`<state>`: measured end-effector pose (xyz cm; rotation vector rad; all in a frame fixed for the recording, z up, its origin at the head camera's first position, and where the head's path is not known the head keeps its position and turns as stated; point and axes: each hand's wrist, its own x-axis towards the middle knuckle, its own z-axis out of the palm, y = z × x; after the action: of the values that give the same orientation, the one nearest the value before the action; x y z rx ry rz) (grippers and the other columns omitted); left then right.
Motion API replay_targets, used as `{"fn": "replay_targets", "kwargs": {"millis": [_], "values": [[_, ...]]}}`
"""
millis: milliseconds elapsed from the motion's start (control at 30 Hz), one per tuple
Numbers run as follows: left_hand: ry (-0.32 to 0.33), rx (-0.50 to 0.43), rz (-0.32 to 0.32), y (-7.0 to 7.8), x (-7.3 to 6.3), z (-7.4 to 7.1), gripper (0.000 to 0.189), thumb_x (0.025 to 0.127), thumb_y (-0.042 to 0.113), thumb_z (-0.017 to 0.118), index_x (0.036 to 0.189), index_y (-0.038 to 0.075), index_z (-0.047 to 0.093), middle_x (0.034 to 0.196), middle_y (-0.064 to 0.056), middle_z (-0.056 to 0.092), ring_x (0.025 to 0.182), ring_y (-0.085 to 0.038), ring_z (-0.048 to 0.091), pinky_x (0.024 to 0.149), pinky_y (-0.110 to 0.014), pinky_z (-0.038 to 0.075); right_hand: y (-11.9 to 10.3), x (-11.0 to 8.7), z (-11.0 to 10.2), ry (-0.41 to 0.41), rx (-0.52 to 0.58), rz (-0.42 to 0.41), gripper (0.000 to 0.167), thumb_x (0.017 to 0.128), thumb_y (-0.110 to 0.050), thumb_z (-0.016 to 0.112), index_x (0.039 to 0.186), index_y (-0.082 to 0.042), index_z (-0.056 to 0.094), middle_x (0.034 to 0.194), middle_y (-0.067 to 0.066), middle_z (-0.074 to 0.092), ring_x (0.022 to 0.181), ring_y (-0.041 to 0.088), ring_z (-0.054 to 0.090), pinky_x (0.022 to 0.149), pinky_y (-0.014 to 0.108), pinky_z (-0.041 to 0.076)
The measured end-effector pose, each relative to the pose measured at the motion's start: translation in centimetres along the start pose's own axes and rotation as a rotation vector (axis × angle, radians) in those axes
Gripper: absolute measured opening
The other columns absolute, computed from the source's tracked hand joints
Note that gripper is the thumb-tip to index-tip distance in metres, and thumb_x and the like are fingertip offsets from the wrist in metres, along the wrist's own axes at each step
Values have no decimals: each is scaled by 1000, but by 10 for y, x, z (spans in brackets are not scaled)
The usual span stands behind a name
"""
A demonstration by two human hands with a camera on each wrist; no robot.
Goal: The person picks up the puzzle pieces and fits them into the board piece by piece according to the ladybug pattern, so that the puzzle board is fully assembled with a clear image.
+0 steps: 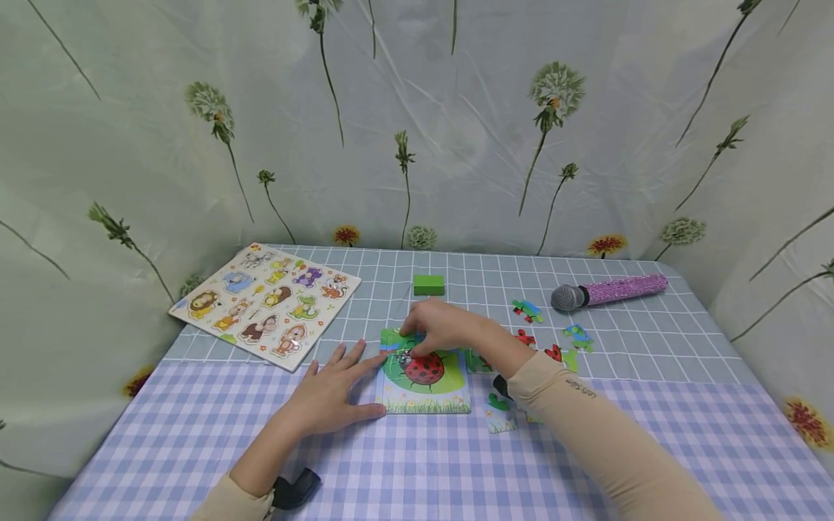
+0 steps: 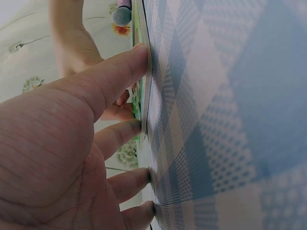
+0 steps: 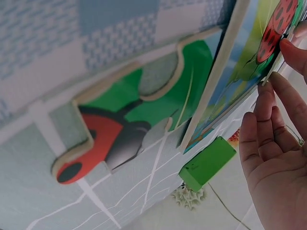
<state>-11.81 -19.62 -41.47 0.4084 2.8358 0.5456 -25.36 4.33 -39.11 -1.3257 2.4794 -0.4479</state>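
Note:
A square ladybug jigsaw board [image 1: 426, 398] lies on the table in front of me. My left hand [image 1: 329, 394] rests flat at the board's left side, fingers spread; its thumb and index finger touch the edge. My right hand [image 1: 439, 325] reaches over the board's upper part, thumb and fingers bent around a small puzzle piece at the upper left; the piece is mostly hidden by the fingers. In the right wrist view, the fingertips of the right hand [image 3: 276, 139] meet at the board's surface near a thin pale edge. A loose ladybug piece [image 3: 122, 124] lies beside the board.
Several loose pieces, such as a blue-green one [image 1: 578, 336] and a grassy one [image 1: 500, 417], lie right of the board. A green block [image 1: 428, 285] stands behind it. An animal peg puzzle [image 1: 267, 304] lies back left, a glittery pink microphone [image 1: 609, 291] back right.

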Motion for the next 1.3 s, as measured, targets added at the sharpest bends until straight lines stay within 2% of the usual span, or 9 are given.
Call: {"fn": "replay_targets", "kwargs": {"millis": [467,1000,1300], "values": [[-1,1,2,0,0,-1,86,90,61,80,164,32,47,176,-16,31,161,-55,26,117,-89,20,-5,5,0,12,-30,-26,39,93,-24,86,127,-6,79,120,7,77,99,16,68,88,24,57],[0,-4,1,0,-1,-1,87,89,61,81,164,33,46,176,-16,31,160,-56,27,117,-89,20,-5,6,2,11,18,11,38,93,-24,87,127,-7,79,120,7,75,105,19,69,90,25,58],[-1,-2,7,1,-1,-1,86,90,60,81,164,32,47,176,-17,32,160,-56,27,117,-89,20,-4,7,3,11,52,22,28,91,-22,88,115,-12,77,110,2,75,99,16,67,88,25,57]]}}
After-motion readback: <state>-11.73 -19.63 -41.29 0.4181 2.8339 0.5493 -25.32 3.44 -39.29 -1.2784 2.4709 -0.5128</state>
